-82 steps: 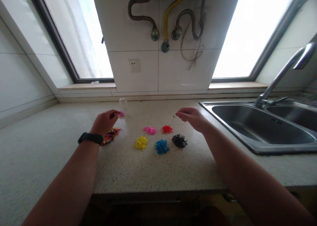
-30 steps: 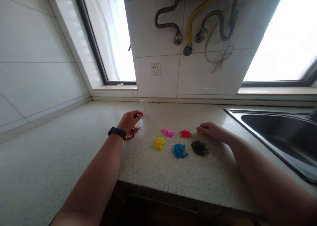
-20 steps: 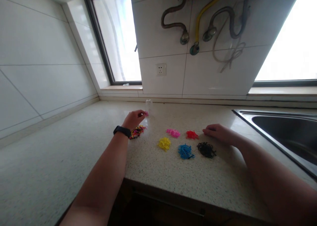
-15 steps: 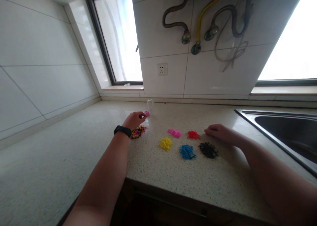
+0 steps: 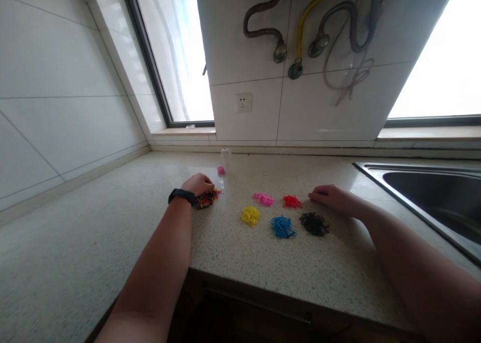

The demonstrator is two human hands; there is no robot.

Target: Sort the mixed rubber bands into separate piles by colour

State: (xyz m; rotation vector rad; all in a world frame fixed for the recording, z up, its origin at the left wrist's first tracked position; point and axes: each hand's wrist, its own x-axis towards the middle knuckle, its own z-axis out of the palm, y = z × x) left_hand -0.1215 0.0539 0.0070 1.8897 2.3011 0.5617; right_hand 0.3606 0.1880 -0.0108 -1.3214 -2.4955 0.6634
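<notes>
On the speckled table point(image 5: 263, 263), toward its back left, the left hand point(image 5: 198, 183) lay knuckles-up over a mixed pile of coloured rubber bands point(image 5: 207, 198), fingers curled down into the heap. How far it was closed, and whether it had pinched any band, could not be told; fingertips hidden under the hand. A black wristband point(image 5: 182, 196) sat on that wrist. The mixed pile showed only at its right edge, a loose clump stretched roughly left-right, no clear pointing direction.

Right hand point(image 5: 331, 198) rested flat-ish on the table, fingers loosely bent and pointing left, tips near the red pile point(image 5: 291, 201) but not clearly touching. Nothing visible in its grip; whether it held a tiny band could not be told.

Sorted piles sat between the two hands: pink pile point(image 5: 263, 198) and red pile in the back row, yellow pile point(image 5: 250, 215), blue pile point(image 5: 281, 226) and black pile point(image 5: 314, 223) in the front row, all apart from each other. Black pile lay just in front of the right hand. Each was a round-ish tangle, no real long axis.

A single small pink bit point(image 5: 221, 170) lay alone behind the left hand, just beside a small clear bottle point(image 5: 225, 157) standing upright near the back wall. Sink point(image 5: 421, 182) at far right, well apart from the piles. Wall socket point(image 5: 244, 102) on the tiles above.
</notes>
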